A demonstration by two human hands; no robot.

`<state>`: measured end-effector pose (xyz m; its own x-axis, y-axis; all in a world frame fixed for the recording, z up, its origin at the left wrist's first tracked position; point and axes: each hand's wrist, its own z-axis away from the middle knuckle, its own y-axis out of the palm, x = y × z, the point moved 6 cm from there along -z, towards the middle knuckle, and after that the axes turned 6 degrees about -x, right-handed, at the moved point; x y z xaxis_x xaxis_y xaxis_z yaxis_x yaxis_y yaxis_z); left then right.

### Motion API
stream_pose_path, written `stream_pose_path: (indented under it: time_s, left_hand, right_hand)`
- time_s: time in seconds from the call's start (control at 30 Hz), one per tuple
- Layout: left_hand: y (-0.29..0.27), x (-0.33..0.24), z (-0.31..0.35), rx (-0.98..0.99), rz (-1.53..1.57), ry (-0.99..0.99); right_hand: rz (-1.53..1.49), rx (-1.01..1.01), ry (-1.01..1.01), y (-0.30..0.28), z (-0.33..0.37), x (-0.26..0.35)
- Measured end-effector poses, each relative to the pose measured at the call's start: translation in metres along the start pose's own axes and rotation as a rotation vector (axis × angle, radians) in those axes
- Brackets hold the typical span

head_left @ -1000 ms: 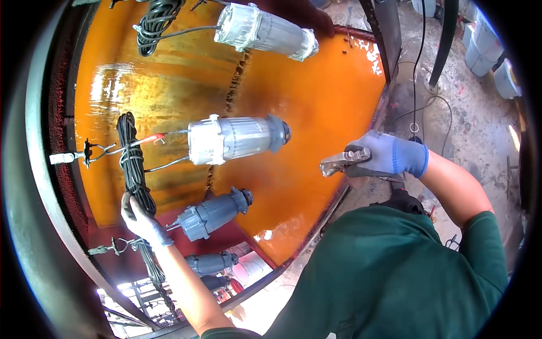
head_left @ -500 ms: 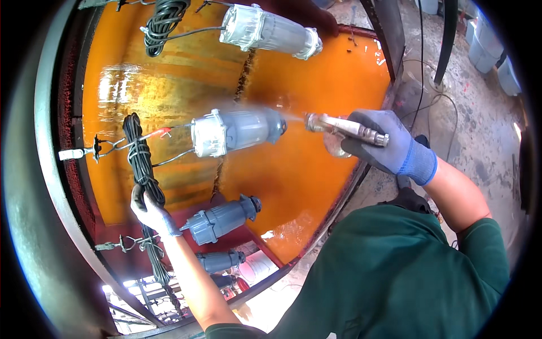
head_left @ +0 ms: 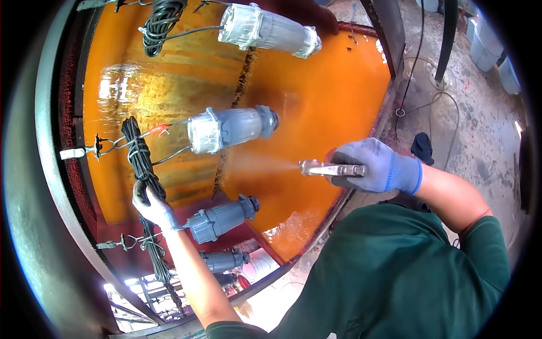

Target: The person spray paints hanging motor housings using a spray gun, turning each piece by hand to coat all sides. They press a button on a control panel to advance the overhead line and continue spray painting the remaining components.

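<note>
My gloved left hand (head_left: 152,206) is closed around a long black cable bundle (head_left: 138,150). This cable leads to a cylindrical pump-like body (head_left: 234,130), which hangs from a hook and chain. A pale, silvery coat covers much of that body, while its outer end looks blue-grey. In my gloved right hand (head_left: 378,164) is a metal spray gun (head_left: 327,169), its nozzle facing left. A mist (head_left: 265,164) streams from it, passing below the pale body. Below it hangs a blue-grey body (head_left: 223,217) of the same shape, close to my left wrist.
Another pale, coated body (head_left: 268,31) hangs above with its coiled cable (head_left: 164,25). A further grey one (head_left: 226,260) hangs lower down. Behind them stands a wet-looking orange panel (head_left: 316,96). A steel frame (head_left: 48,118) curves along the left, and a thin hose (head_left: 446,96) crosses the floor.
My right hand and the spray gun have moved down and left; the mist now passes below the pale body instead of hitting its end. That body has shifted slightly left. My left hand keeps its grip.
</note>
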<state>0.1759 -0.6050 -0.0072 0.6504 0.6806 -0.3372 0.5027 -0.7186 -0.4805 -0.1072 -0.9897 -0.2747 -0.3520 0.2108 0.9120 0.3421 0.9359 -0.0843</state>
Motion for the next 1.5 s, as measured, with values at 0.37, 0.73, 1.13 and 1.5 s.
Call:
stream_pose_path:
  time_s: [0.37, 0.73, 1.13, 1.5]
  left_hand:
    - [-0.014, 0.021, -0.005, -0.091, 0.03, -0.029]
    - [-0.014, 0.006, 0.001, -0.093, -0.141, 0.038]
    - [-0.011, 0.028, -0.007, -0.089, -0.177, 0.091]
    - [-0.007, 0.081, -0.047, -0.046, -0.072, 0.034]
  right_hand:
    - [-0.011, 0.021, 0.14, -0.017, 0.019, -0.003]
    - [-0.011, -0.097, 0.3, -0.034, 0.037, -0.012]
    - [-0.047, 0.015, 0.352, -0.022, 0.029, -0.03]
    - [-0.038, 0.202, 0.268, -0.005, 0.017, -0.001]
